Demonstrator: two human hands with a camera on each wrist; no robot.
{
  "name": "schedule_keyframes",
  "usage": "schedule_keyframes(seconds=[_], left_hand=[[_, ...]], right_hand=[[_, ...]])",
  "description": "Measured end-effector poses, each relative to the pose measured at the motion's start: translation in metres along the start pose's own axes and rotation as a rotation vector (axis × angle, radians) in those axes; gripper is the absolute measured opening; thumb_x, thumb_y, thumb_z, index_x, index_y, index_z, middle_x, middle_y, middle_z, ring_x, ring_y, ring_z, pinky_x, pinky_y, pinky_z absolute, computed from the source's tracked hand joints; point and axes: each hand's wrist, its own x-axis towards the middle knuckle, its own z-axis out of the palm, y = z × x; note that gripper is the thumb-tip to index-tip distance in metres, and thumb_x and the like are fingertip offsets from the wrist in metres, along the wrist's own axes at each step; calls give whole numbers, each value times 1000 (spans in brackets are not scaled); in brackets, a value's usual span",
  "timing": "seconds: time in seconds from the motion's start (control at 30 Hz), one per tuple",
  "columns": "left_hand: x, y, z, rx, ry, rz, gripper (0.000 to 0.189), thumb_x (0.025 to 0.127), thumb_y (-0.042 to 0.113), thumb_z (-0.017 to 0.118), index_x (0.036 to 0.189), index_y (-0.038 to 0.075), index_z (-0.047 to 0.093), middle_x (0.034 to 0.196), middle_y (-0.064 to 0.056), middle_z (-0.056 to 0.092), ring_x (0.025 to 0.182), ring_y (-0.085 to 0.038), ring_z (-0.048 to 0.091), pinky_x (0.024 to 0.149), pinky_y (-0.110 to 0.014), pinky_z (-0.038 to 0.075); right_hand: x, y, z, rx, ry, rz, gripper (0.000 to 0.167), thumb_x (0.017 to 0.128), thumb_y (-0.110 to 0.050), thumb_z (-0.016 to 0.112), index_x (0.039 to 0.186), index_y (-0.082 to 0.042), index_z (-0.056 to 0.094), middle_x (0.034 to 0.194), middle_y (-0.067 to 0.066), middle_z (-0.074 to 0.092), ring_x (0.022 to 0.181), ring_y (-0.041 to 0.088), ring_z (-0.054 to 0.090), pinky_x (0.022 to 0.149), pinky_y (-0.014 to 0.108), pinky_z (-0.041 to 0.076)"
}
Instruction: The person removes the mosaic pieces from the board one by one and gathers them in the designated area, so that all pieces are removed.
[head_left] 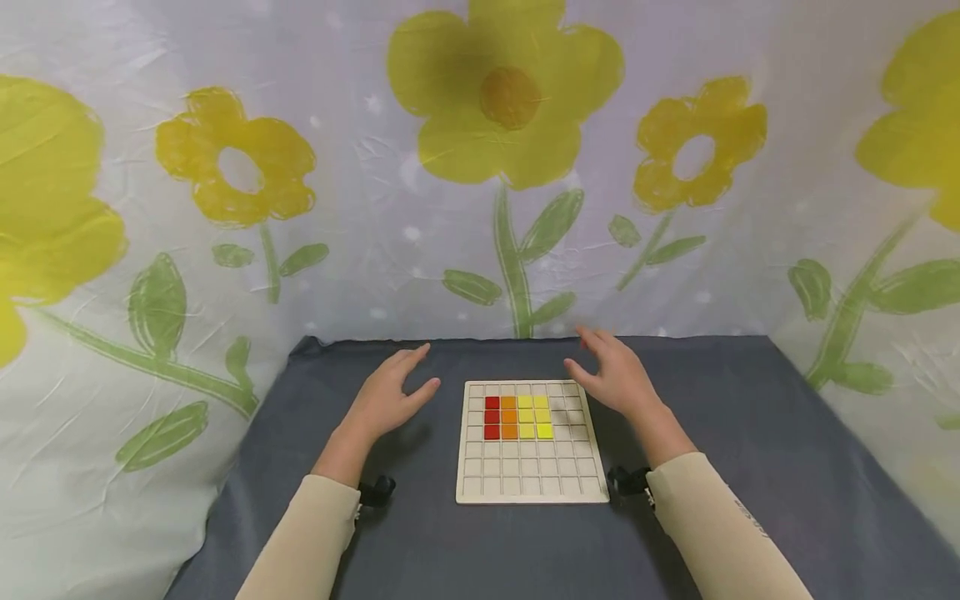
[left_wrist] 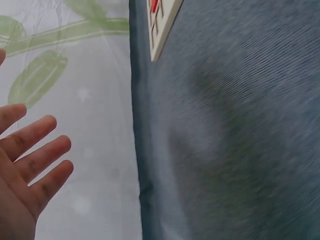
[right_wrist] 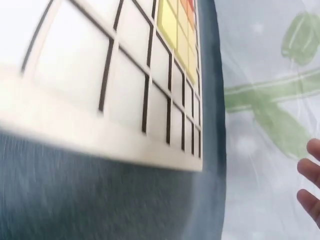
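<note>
A pale square board (head_left: 525, 492) with a grid of recessed cells lies flat on the dark cloth. Toward its upper left sit square tiles in side-by-side columns: red tiles (head_left: 492, 417), orange tiles (head_left: 509, 417) and yellow tiles (head_left: 535, 417). My left hand (head_left: 384, 398) hovers left of the board, holding nothing, thumb apart from the fingers; its fingers spread in the left wrist view. Over the board's upper right corner, my right hand (head_left: 618, 377) is raised with nothing in it. Only some of its fingertips (right_wrist: 310, 172) show in the right wrist view.
A dark grey cloth (head_left: 517, 550) covers the table. Behind and at both sides hangs a pale curtain (head_left: 360, 275) with large yellow flowers and green leaves. Dark wrist bands (head_left: 375, 492) show at the cuffs of the beige sleeves (head_left: 307, 533).
</note>
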Motion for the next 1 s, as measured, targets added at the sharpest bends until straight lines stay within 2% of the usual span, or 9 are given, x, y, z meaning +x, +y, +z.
schedule_keyframes(seconds=[0.27,0.47,0.6,0.77,0.87,1.0], left_hand=[[-14,-4,28,-112,-42,-21,68,99,40,68,159,19,42,137,-8,59,113,-31,58,89,-52,48],[-17,-7,38,-147,-68,-9,66,99,38,69,157,17,45,130,-9,63,104,-26,58,84,-47,47],[-16,-8,41,-183,-78,-4,65,99,35,70,156,15,47,125,-7,63,92,-20,55,77,-41,46],[-15,-12,47,-178,-109,0,62,99,31,71,153,8,50,107,1,62,71,-12,46,68,-34,41],[-15,-16,54,-173,-121,5,62,99,32,71,151,6,52,97,7,57,67,-10,42,66,-33,39],[-14,-19,61,-192,-137,14,61,99,32,71,151,5,52,92,8,53,66,-9,41,66,-33,39]], right_hand=[[-3,-10,18,72,20,-18,60,99,-36,69,150,-8,54,112,9,61,99,28,59,79,47,49],[2,-18,28,103,13,-16,56,100,-36,68,148,-10,57,109,4,60,91,22,54,76,43,45],[6,-25,32,138,-5,-10,53,100,-36,68,146,-12,59,104,0,56,86,21,50,74,41,43],[8,-32,40,224,-35,-14,49,101,-34,67,144,-12,61,105,8,60,90,28,53,76,43,43],[7,-36,47,255,-52,-6,46,101,-32,68,142,-11,63,102,7,60,88,25,52,76,42,43],[8,-42,54,255,-74,-7,41,101,-31,68,137,-12,67,92,-1,53,82,17,46,73,40,41]])
